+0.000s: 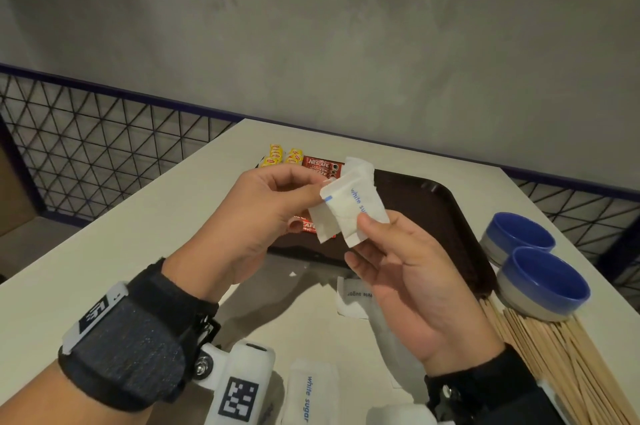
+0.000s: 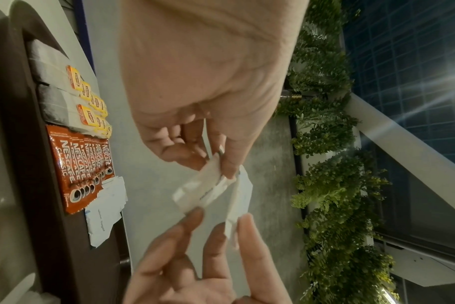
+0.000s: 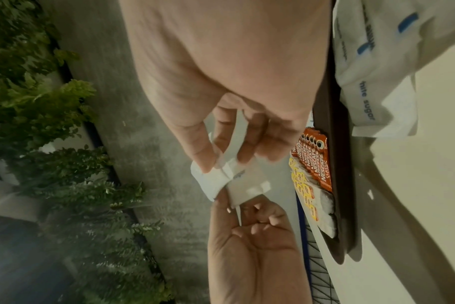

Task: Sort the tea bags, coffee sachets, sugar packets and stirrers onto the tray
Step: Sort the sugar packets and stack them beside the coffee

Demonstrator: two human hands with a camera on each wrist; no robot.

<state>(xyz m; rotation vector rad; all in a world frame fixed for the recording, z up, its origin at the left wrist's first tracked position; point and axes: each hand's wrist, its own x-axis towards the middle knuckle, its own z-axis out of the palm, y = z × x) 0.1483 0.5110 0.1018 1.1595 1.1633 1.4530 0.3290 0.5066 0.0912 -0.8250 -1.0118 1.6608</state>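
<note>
Right half of dark tray [image 1: 436, 213] bare and reachable from above, tea bags [image 1: 282, 156] and coffee sachets [image 1: 320, 166] crowding its far left corner, two blue bowls [image 1: 533, 261] and stirrers [image 1: 561, 355] flanking its right edge, loose sugar packets [image 1: 311, 393] littering near counter [image 1: 104, 251]

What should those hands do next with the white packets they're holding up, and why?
Probably lower the sugar packets onto the tray, beside the coffee sachets, where one sugar packet already lies. Both the left hand and right hand pinch them above the tray, and more wait on the table.
</note>
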